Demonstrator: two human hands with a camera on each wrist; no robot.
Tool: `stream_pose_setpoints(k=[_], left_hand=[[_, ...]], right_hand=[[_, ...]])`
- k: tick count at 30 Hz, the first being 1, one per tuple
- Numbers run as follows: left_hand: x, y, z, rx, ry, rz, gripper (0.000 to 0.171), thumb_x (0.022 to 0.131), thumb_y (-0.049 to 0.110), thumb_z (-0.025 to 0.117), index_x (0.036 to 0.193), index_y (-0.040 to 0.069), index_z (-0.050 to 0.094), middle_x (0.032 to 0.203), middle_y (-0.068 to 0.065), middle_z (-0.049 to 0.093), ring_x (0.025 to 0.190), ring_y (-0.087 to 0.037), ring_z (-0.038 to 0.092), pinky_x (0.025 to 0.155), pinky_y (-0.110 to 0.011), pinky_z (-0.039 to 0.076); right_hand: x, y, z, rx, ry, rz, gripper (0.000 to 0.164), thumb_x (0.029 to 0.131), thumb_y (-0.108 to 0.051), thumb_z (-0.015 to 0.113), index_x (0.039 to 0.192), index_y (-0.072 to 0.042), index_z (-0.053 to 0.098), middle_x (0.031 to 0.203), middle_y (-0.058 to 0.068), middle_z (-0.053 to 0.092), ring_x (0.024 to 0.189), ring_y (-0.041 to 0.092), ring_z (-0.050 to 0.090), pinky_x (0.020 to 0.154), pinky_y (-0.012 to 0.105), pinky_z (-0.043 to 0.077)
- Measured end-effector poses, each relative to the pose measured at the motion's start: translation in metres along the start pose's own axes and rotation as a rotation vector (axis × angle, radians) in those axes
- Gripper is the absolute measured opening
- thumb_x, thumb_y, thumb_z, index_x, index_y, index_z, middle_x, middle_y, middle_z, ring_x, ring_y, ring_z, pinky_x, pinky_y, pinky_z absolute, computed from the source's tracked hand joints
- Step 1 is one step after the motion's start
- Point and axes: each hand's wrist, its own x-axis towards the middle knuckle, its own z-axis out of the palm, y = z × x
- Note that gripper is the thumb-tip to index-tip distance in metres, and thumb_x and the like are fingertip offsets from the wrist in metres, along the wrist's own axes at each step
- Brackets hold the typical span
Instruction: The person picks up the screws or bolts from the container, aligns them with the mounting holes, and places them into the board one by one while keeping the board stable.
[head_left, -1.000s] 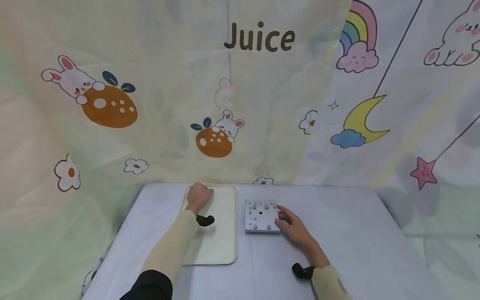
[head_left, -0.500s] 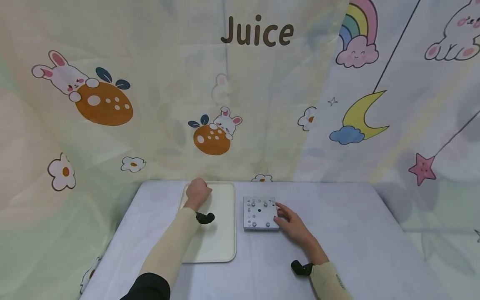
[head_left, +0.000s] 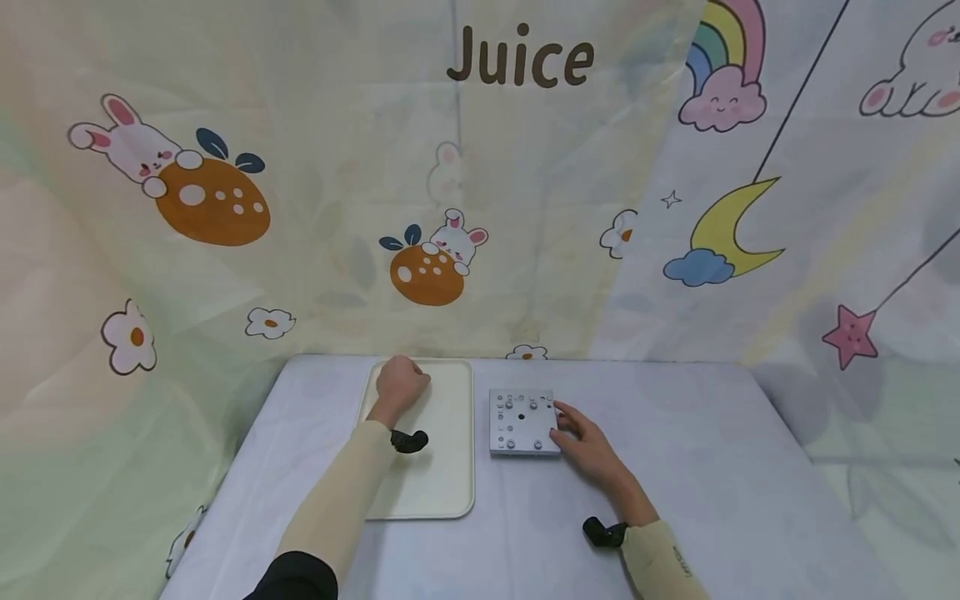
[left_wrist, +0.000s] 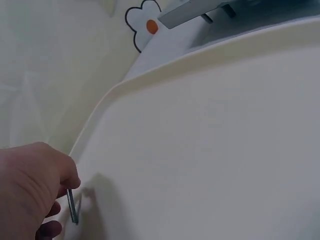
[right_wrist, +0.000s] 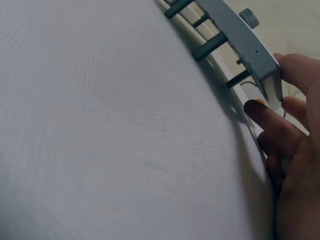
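A silver metal plate (head_left: 522, 422) with several screws and holes sits to the right of a cream tray (head_left: 446, 492). In the right wrist view, threaded screws (right_wrist: 210, 46) stick out beneath the plate, which stands raised above the white cloth. My right hand (head_left: 592, 454) grips the plate's right edge between thumb and fingers. Over the tray's far left corner, my left hand (head_left: 401, 386) is curled. The left wrist view shows it pinching a thin metal rod (left_wrist: 72, 207), pointing down toward the tray. Most of the rod is hidden by the fingers, so its exact kind is unclear.
A white cloth (head_left: 720, 492) covers the table. Behind it hangs a printed curtain (head_left: 322, 250) with cartoon rabbits and flowers. Black wrist devices (head_left: 408, 441) are worn on both arms.
The head view has tilted slightly, shifting the scene upward in the picture. Both hands stay in nearly the same places, and the plate has not visibly moved on the table.
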Motion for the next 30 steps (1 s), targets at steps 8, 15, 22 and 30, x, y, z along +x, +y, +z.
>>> stream_pose_setpoints(k=[8,15,22,30], left_hand=[[-0.012,0.004,-0.002,-0.108,0.066,0.071,0.01,0.077,0.024,0.067,0.079,0.017,0.074,0.091,0.002,0.067,0.076,-0.017,0.059,0.061,-0.035,0.047],[-0.028,0.022,-0.006,-0.177,0.112,0.142,0.011,0.077,0.024,0.068,0.083,0.016,0.074,0.107,-0.004,0.063,0.097,-0.023,0.058,0.074,-0.042,0.049],[-0.041,0.042,-0.008,-0.276,0.147,0.187,0.008,0.075,0.022,0.071,0.079,0.016,0.075,0.106,-0.005,0.065,0.102,-0.026,0.059,0.081,-0.043,0.049],[-0.05,0.064,0.006,-0.348,0.119,0.205,0.005,0.077,0.02,0.074,0.078,0.015,0.075,0.102,-0.004,0.065,0.1,-0.026,0.059,0.083,-0.041,0.048]], right_hand=[[0.0,0.003,-0.002,0.037,-0.015,-0.042,0.063,0.093,-0.034,0.066,0.148,-0.021,0.039,0.12,0.005,0.064,0.13,0.028,0.043,0.112,0.055,0.018],[0.002,0.005,-0.002,0.041,-0.022,-0.06,0.063,0.093,-0.036,0.066,0.148,-0.02,0.039,0.12,0.005,0.064,0.13,0.029,0.044,0.111,0.054,0.019],[0.005,0.001,-0.001,0.022,-0.011,-0.069,0.062,0.094,-0.033,0.065,0.148,-0.019,0.039,0.121,0.007,0.064,0.13,0.029,0.045,0.111,0.054,0.019],[0.001,-0.002,0.001,0.045,-0.017,-0.073,0.061,0.094,-0.03,0.065,0.148,-0.016,0.039,0.121,0.01,0.064,0.13,0.031,0.043,0.111,0.055,0.018]])
